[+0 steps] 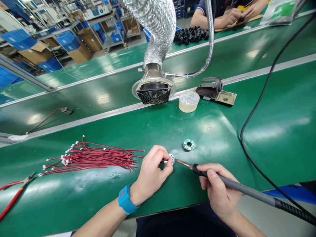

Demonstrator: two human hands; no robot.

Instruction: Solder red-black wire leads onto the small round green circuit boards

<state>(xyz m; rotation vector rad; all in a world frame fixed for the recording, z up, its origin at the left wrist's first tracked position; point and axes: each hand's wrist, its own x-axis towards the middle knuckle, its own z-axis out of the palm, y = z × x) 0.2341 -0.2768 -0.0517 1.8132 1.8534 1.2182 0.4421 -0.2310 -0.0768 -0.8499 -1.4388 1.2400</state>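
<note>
My left hand [154,168], with a blue wristband [127,199], is closed in a pinch on a red wire [139,157] whose end meets a small round circuit board [170,159]. The fingers partly cover that board. My right hand [221,189] grips a soldering iron [237,186], its tip at the board's right edge; whether it touches cannot be made out. Just beyond lies another ring-shaped circuit board [189,144], with a dark centre. To the left, many red and black wires [98,157] with white connectors lie in a loose bundle.
A fume extractor duct [155,36] hangs over the bench, its fan [154,95] facing me. Behind the boards stand a tape roll [189,102] and an iron stand [216,91]. Red-handled cutters [17,192] lie far left. A black cable [251,118] crosses the right. Opposite, another person's hands [238,16] work.
</note>
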